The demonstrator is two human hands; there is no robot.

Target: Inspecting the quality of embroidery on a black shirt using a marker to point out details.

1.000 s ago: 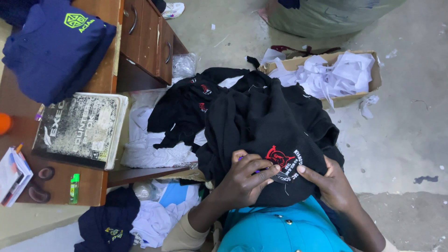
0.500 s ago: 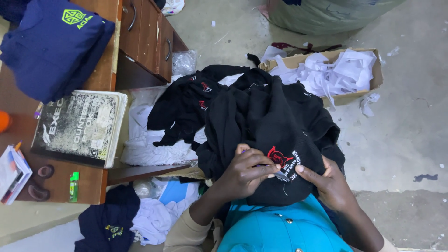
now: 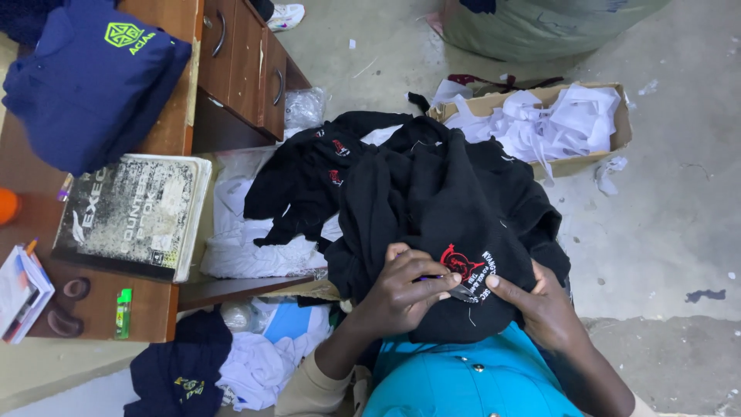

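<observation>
A black garment (image 3: 432, 201) with a red and white embroidered emblem (image 3: 463, 266) lies bunched over my lap. My left hand (image 3: 401, 292) rests on it just left of the emblem, fingers curled and pinching a thin small tool (image 3: 434, 276) against the cloth. My right hand (image 3: 544, 309) grips the fabric at the emblem's right edge, its forefinger pointing at the stitching. More black garments (image 3: 309, 170) trail off to the left behind it.
A wooden desk (image 3: 166, 131) at left carries a navy garment (image 3: 85, 85), a worn book (image 3: 135, 212) and a green lighter (image 3: 122, 313). A cardboard box (image 3: 587, 158) of white scraps sits on the concrete floor. White and navy cloth (image 3: 247, 363) lies under the desk.
My left hand's fingers have shifted slightly toward the emblem. Otherwise both hands stay on the black garment.
</observation>
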